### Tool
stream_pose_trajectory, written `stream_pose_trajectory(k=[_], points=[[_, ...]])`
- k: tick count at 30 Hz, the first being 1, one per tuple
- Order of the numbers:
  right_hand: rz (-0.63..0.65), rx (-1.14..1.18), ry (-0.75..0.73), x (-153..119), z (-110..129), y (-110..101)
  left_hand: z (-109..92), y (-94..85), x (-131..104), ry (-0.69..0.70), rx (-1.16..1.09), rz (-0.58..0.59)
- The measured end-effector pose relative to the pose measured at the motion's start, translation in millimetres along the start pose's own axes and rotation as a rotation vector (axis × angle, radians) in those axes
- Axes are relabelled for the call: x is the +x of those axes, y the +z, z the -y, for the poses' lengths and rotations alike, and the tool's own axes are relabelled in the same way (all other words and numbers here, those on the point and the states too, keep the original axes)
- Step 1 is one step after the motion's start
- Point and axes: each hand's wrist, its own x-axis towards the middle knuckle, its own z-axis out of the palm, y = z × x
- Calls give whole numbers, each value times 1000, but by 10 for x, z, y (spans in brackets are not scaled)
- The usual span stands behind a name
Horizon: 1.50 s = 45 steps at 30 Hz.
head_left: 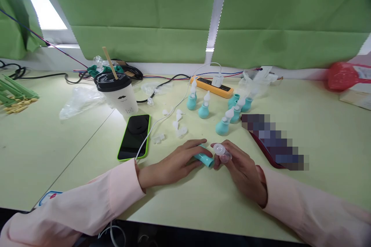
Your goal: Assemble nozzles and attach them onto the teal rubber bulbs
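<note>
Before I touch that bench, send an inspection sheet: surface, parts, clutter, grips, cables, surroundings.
Surface: pale table, seam running across at left.
Parts: teal bulbs stand on it, several with pale pointed tips; small translucent pieces lie loose nearby.
Clutter: lidded cup with a stick, green-edged phone, clear plastic bags, pixelated item with a dark red edge.
Grips: left hand has its fingers around a teal tube; right hand pinches a clear plastic piece.
Cables: white cable crosses the phone; black cables lie at the back, near an orange power strip.
Surroundings: green blinds behind, red bag far right; co-workers, nothing seen.
</note>
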Motion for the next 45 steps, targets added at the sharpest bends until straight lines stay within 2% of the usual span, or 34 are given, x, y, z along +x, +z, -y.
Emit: stream_pose_trajectory(k=[2,5,7,9,15,22,26,30,37,40,45], points=[[-20,25,23,-5,-13,-3,-14,-20,-6,-7,-6,-31],[-78,18,52,-16,-30,-17,-36,-78,-14,-88,-62,-207],[-104,-10,64,-23,-28,-31,-52,-116,-22,-108,-114,-267],[-108,-45,47,-30,-18,-45,-72,-141,-33,-110,-148,-236],[-98,-106,-9,-51,-18,-73,-108,-129,-59,-182,-250,-15],[-99,-161,-116,-20,-13,-77,-62,-103,-70,-274,-444,72],[-113,-264,-216,-18,25,-81,-43,-92,-73,-301,-508,70],[-64,-384,-332,-33,53,-81,-31,-69,-60,-324,-558,17],[-40,-661,-558,-71,7,-90,-45,-47,-58,-345,-462,1],[-29,-661,-540,-62,11,-85,-57,-43,-62,-331,-434,-7],[-6,-503,-386,-40,73,-62,-80,-39,-63,-265,-314,-63]])
